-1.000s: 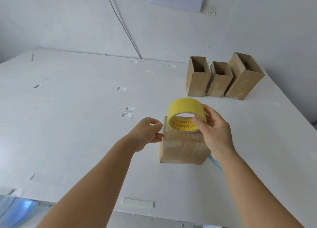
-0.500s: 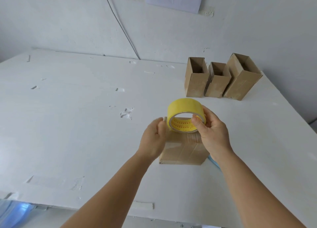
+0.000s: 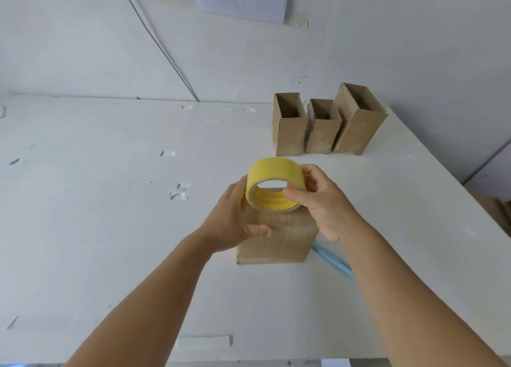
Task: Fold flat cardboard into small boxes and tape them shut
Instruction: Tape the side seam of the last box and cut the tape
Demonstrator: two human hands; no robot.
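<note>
Your right hand (image 3: 320, 203) pinches the light, rigid yellow tape roll (image 3: 273, 185) by its rim above the cardboard box (image 3: 276, 242), while your left hand (image 3: 235, 217) cups its side with relaxed fingers to find the slippery free end.

Right hand (image 3: 323, 203) grips yellow tape roll (image 3: 273, 184), thumb inside core. Left hand (image 3: 235, 220) touches roll's left side. Roll held above closed cardboard box (image 3: 276, 242) on white table (image 3: 96, 200). Three open boxes (image 3: 322, 126) stand behind, side by side.
</note>
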